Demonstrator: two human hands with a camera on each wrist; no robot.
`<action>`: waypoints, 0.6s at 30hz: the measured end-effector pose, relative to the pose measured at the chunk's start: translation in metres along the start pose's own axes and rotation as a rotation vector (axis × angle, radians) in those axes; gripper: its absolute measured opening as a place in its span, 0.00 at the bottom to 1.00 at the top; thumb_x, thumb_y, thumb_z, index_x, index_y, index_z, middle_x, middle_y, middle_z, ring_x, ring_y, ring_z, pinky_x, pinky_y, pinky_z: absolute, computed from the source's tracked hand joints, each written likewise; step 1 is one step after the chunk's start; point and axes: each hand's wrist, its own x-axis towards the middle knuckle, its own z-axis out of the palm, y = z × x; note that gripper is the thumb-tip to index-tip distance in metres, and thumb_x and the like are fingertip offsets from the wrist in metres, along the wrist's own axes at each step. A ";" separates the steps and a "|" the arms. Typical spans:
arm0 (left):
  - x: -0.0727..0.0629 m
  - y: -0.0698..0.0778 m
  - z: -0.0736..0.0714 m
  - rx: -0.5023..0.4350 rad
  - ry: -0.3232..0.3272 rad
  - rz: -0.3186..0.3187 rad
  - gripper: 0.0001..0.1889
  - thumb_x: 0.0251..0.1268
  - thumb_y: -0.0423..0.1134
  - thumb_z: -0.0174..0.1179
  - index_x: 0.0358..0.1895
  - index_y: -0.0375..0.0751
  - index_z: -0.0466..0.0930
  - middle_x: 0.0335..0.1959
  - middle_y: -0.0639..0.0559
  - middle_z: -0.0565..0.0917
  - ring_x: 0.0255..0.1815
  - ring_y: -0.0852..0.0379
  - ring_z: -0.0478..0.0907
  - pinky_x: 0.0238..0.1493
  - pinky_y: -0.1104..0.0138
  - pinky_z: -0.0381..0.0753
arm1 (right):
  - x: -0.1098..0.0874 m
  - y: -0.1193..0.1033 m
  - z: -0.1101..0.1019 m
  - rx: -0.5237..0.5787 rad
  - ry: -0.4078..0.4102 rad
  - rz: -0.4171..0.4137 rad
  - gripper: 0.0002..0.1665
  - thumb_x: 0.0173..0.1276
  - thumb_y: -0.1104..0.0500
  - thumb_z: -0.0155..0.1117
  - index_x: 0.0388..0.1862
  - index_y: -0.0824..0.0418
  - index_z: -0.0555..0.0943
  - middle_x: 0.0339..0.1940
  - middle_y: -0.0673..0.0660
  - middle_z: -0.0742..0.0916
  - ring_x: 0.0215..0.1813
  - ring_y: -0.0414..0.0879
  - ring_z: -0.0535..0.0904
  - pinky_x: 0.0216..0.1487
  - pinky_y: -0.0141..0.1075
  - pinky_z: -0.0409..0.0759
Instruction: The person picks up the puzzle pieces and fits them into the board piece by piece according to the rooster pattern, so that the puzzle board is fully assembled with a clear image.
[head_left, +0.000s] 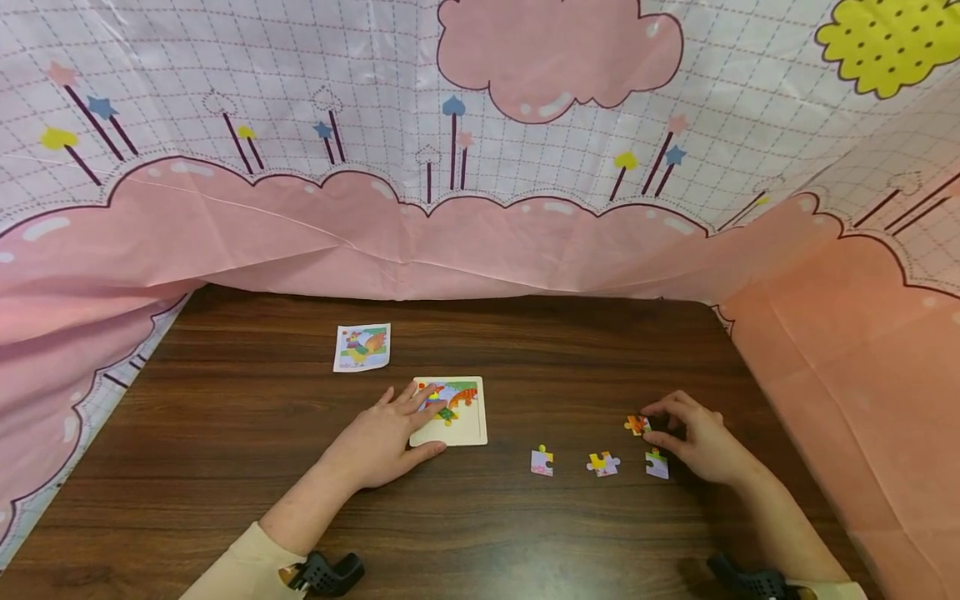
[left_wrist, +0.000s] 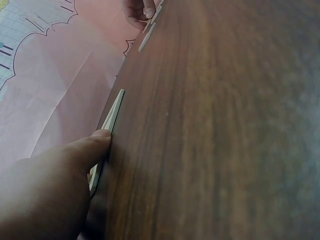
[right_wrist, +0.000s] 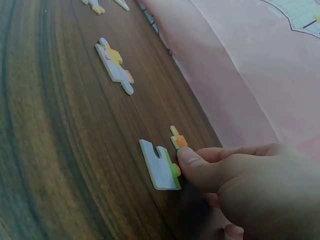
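My left hand [head_left: 375, 442] lies spread over the left part of a pale square puzzle board [head_left: 468, 429], its thumb at the near edge. Several fitted pieces show in the board's upper part, orange and green among them; the fingers cover some. At the right, my right hand [head_left: 701, 440] pinches an orange puzzle piece [head_left: 636, 425] between thumb and fingers. In the right wrist view the thumb covers part of this piece [right_wrist: 178, 138]. Just nearer on the table lies a lilac and green piece [head_left: 657, 464].
Two more loose pieces, a yellow and lilac one [head_left: 603, 463] and a lilac one with a yellow knob [head_left: 542, 461], lie between board and right hand. A picture card [head_left: 362, 347] of a colourful bird lies behind the board to the left. A patterned curtain [head_left: 480, 250] borders the wooden table [head_left: 247, 417].
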 end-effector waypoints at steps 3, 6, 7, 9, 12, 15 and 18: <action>0.000 0.000 -0.001 -0.006 0.001 -0.001 0.38 0.79 0.68 0.51 0.82 0.50 0.68 0.83 0.45 0.63 0.83 0.42 0.56 0.81 0.43 0.56 | 0.001 0.001 0.001 0.000 0.008 -0.006 0.15 0.68 0.64 0.77 0.52 0.58 0.85 0.39 0.51 0.80 0.37 0.45 0.70 0.40 0.49 0.50; 0.000 0.000 -0.002 -0.006 0.000 0.002 0.38 0.80 0.68 0.51 0.82 0.49 0.68 0.83 0.45 0.62 0.83 0.41 0.56 0.81 0.43 0.56 | 0.001 0.000 0.002 -0.008 0.019 0.003 0.15 0.68 0.65 0.77 0.51 0.58 0.83 0.40 0.51 0.81 0.37 0.43 0.71 0.40 0.48 0.51; 0.001 0.000 -0.002 -0.007 0.001 0.004 0.38 0.80 0.67 0.51 0.82 0.49 0.68 0.83 0.45 0.62 0.83 0.41 0.56 0.81 0.43 0.56 | 0.001 -0.001 0.002 -0.011 0.024 0.005 0.16 0.68 0.65 0.77 0.51 0.58 0.83 0.40 0.51 0.82 0.37 0.43 0.71 0.41 0.48 0.52; 0.001 0.000 -0.002 -0.005 0.004 0.007 0.38 0.80 0.67 0.51 0.82 0.49 0.68 0.83 0.45 0.62 0.83 0.41 0.56 0.81 0.43 0.56 | 0.001 -0.002 0.003 -0.018 0.036 0.003 0.17 0.67 0.66 0.77 0.50 0.58 0.81 0.40 0.49 0.83 0.36 0.41 0.73 0.43 0.48 0.54; 0.001 0.000 -0.001 -0.004 0.008 0.007 0.38 0.79 0.68 0.51 0.81 0.49 0.69 0.83 0.45 0.63 0.83 0.41 0.56 0.81 0.43 0.56 | 0.001 -0.003 0.005 -0.010 0.055 -0.019 0.18 0.66 0.68 0.77 0.50 0.59 0.80 0.37 0.48 0.84 0.34 0.39 0.75 0.43 0.45 0.66; 0.000 -0.001 -0.001 -0.003 0.011 0.007 0.38 0.80 0.68 0.51 0.81 0.49 0.69 0.83 0.45 0.63 0.83 0.41 0.56 0.81 0.43 0.57 | -0.001 -0.002 0.008 0.006 0.075 -0.058 0.18 0.66 0.70 0.77 0.50 0.60 0.81 0.35 0.46 0.84 0.32 0.39 0.76 0.32 0.35 0.74; 0.000 -0.001 0.000 -0.002 0.014 0.010 0.37 0.80 0.68 0.51 0.81 0.49 0.69 0.82 0.45 0.63 0.83 0.41 0.57 0.80 0.43 0.57 | -0.002 0.000 0.011 0.020 0.100 -0.102 0.19 0.65 0.72 0.77 0.52 0.61 0.84 0.34 0.46 0.84 0.29 0.38 0.75 0.26 0.30 0.74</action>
